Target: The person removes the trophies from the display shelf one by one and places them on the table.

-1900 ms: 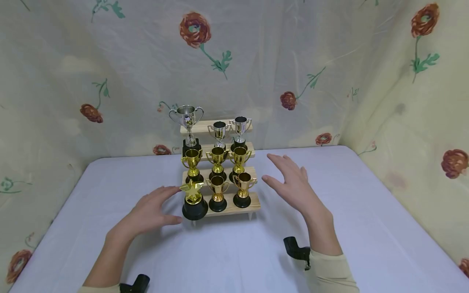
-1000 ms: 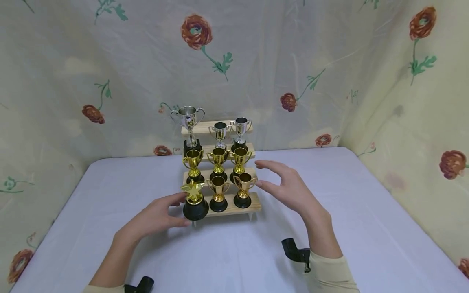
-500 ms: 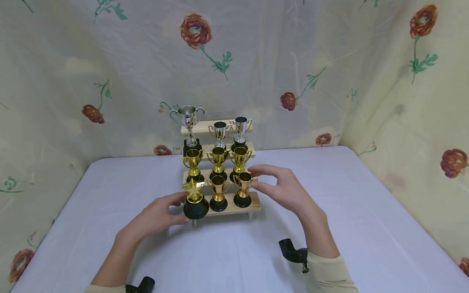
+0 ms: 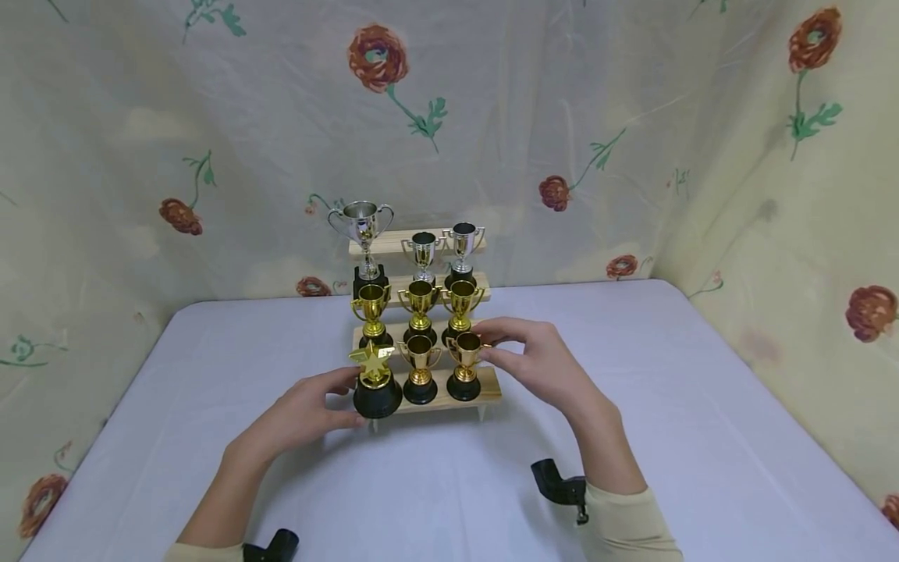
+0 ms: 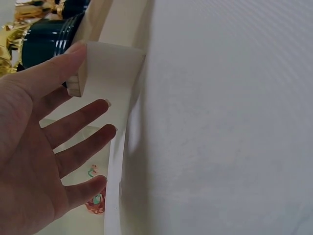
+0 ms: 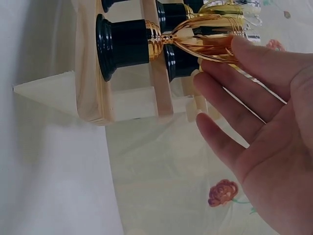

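Observation:
A tiered wooden display stand holds several small trophies. In the left wrist view my left hand has its thumb and index finger at the end of the bottom shelf, other fingers spread. Beside it stands the gold star trophy on a black base. With thumb and fingers my right hand pinches the cup of the small gold trophy at the right of the bottom shelf, its black base close to the wood. Another gold trophy stands between these two.
Gold trophies line the tier above, with silver ones behind, including a taller two-handled silver cup at left. A white cloth covers the table. Flowered curtains hang behind and at both sides.
My right hand has come in from the right and closed on the front right gold trophy, which has shifted very slightly. My left hand has moved in to the stand's left end and stays there.

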`<state>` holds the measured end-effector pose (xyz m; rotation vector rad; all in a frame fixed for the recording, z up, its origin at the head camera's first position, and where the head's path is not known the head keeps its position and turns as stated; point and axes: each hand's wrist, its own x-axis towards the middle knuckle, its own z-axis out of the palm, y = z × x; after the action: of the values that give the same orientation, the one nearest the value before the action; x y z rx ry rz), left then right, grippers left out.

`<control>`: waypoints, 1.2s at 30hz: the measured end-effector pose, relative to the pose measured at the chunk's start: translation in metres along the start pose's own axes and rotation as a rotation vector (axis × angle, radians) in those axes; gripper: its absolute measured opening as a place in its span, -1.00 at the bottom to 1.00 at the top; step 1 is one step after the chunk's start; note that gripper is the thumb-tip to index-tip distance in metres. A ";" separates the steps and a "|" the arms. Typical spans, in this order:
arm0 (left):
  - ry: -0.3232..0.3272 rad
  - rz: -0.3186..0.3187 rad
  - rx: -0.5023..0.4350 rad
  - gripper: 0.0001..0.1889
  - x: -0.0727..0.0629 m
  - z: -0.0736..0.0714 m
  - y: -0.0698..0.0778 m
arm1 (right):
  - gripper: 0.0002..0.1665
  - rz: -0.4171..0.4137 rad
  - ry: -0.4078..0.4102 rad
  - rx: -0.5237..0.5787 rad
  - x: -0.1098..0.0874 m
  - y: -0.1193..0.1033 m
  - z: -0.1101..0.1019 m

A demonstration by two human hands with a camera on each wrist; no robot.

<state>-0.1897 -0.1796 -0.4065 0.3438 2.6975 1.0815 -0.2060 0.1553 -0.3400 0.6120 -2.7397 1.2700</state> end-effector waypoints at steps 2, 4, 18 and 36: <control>-0.001 0.000 0.000 -0.18 0.000 0.000 0.000 | -0.67 0.007 0.015 -0.009 0.000 0.000 0.001; -0.002 -0.006 -0.007 -0.18 0.000 0.001 0.000 | -0.69 0.014 0.029 -0.017 0.001 0.000 0.001; 0.012 -0.028 0.009 -0.20 0.004 0.004 -0.002 | -0.73 -0.036 0.089 -0.042 0.001 0.000 0.002; 0.004 -0.063 -0.037 -0.20 0.003 0.004 -0.004 | -0.76 -0.042 0.113 -0.023 0.000 0.001 -0.005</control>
<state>-0.1922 -0.1787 -0.4121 0.2485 2.6692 1.1138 -0.2068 0.1594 -0.3378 0.5748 -2.6324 1.2225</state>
